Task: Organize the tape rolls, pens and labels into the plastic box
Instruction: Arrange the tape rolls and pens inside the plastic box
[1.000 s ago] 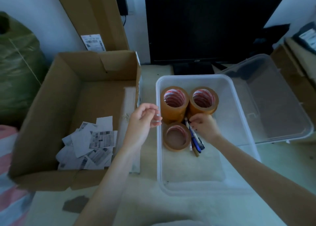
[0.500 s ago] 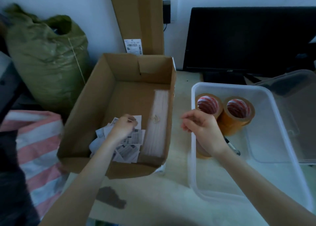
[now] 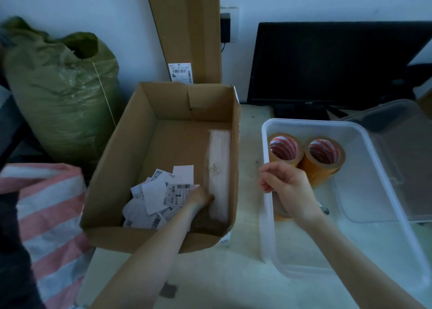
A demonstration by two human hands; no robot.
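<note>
- The left hand (image 3: 201, 195) is reaching down into the cardboard box (image 3: 131, 159), its fingers lying on the right edge of the pile of labels (image 3: 161, 197); the fingertips are hidden among the papers, so whether this grip is closing on a label cannot be told.
- The labels, white slips with barcodes, are lying loose in the near left part of the cardboard box, just beside a long white packet (image 3: 218, 175) that is running along the box's right wall.
- The right hand (image 3: 284, 186) is hovering over the left rim of the plastic box (image 3: 267, 215), fingers loosely curled, and its grip is holding nothing that can be seen.
- Two brown tape rolls (image 3: 284, 149) are standing side by side and touching at the far left of the plastic box, their red and white cores facing up.
- A third tape roll (image 3: 281, 214) is showing only as a brown edge below the right wrist.
- A dark pen tip (image 3: 325, 210) is peeking out just right of the same wrist, inside the plastic box.
- The clear lid (image 3: 397, 159) is lying to the right, overlapping the plastic box's right rim.
- The desk (image 3: 233, 285) is carrying both boxes, with a dark monitor (image 3: 339, 61) standing at its far edge.
- A green sack (image 3: 60, 93) is sitting left of the cardboard box, above a pink and white striped bag (image 3: 46, 215).
</note>
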